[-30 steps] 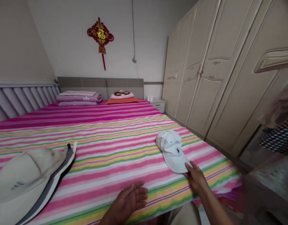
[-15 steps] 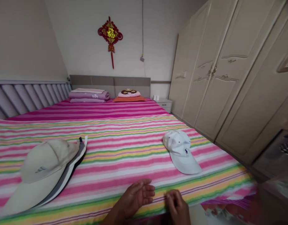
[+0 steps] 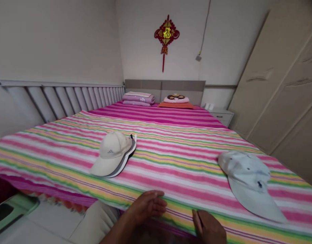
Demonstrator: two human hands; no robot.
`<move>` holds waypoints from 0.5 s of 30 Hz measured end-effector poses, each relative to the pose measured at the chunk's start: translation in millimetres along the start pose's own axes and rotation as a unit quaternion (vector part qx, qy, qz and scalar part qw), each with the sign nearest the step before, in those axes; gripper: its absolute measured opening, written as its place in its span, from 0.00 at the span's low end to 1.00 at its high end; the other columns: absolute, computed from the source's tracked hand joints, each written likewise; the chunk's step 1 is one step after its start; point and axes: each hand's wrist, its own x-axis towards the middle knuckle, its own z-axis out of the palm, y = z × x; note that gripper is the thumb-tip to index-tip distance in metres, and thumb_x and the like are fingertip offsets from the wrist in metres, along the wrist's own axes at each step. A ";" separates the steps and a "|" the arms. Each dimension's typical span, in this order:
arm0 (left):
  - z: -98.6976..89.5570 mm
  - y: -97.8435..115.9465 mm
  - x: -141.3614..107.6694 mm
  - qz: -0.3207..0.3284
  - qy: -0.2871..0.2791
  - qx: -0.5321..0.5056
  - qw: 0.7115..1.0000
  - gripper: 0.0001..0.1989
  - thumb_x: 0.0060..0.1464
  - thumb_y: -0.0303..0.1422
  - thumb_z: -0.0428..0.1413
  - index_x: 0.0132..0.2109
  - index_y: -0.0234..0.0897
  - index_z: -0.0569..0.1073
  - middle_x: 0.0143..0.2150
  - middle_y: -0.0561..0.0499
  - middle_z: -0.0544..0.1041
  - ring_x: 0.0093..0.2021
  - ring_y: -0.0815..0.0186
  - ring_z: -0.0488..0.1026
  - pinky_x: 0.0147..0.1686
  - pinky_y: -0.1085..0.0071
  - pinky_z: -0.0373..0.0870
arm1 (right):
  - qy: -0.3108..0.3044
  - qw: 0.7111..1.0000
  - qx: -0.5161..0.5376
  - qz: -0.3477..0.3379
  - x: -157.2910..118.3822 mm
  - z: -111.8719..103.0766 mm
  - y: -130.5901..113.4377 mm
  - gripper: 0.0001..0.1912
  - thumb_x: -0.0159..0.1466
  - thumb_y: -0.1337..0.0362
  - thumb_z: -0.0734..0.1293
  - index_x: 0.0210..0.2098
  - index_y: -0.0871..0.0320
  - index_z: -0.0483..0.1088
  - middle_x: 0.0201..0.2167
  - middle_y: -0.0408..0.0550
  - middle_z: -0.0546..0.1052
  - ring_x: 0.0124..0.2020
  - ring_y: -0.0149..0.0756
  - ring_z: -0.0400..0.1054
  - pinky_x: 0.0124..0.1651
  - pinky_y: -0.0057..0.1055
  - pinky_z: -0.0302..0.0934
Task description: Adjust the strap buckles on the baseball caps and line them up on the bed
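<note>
Bedroom, with a long striped bed sheet (image 3: 171, 162) under everything. Left hand (image 3: 145, 206) low at six o'clock, fingers open and loose, grasping nothing. Right hand (image 3: 209, 227) just beside it, fingers half bent, nothing seen in them. Beige cap (image 3: 112, 152) on a stack of caps (image 3: 125, 162) at ten o'clock; white cap (image 3: 249, 183) alone at three o'clock.

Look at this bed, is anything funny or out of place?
Only the caps stand out, because they lie on the striped bedsheet instead of hanging up. The beige cap sits stacked on other caps, their brim edges showing, while the white cap lies apart on the right. Nothing looks spilled or torn.
</note>
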 end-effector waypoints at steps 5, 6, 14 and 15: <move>-34.9 32.5 -28.8 0.108 0.190 -0.149 0.965 0.06 0.48 0.27 0.55 0.35 0.28 0.71 0.26 0.44 0.76 0.25 0.64 0.74 0.27 0.70 0.67 | -0.003 0.994 -0.095 -0.047 1.2 -3.2 -1.1 0.20 0.63 0.62 0.55 0.16 0.56 0.64 0.13 0.43 0.64 0.19 0.33 0.58 0.27 0.32 0.46; -42.6 38.8 -33.0 0.140 0.230 -0.182 0.946 0.03 0.49 0.26 0.55 0.31 0.29 0.70 0.23 0.47 0.75 0.23 0.67 0.73 0.25 0.72 0.68 | -0.001 0.993 -0.108 -0.049 1.3 -3.5 -1.1 0.20 0.63 0.63 0.55 0.16 0.56 0.64 0.13 0.44 0.64 0.19 0.33 0.58 0.27 0.32 0.46; -94.6 78.0 -62.6 0.284 0.386 -0.275 0.833 0.09 0.52 0.25 0.52 0.25 0.33 0.65 0.15 0.58 0.68 0.14 0.76 0.66 0.17 0.80 0.66 | -0.030 0.985 -0.150 -0.081 -5.5 -0.6 4.9 0.19 0.62 0.66 0.55 0.18 0.54 0.69 0.14 0.44 0.67 0.19 0.33 0.59 0.27 0.32 0.47; -98.0 80.6 -65.3 0.291 0.400 -0.276 0.824 0.09 0.52 0.25 0.52 0.24 0.33 0.65 0.15 0.58 0.68 0.13 0.77 0.66 0.16 0.81 0.66 | -0.029 0.983 -0.155 -0.089 -5.5 -0.5 5.1 0.19 0.62 0.68 0.54 0.19 0.54 0.70 0.14 0.44 0.67 0.19 0.33 0.59 0.27 0.32 0.47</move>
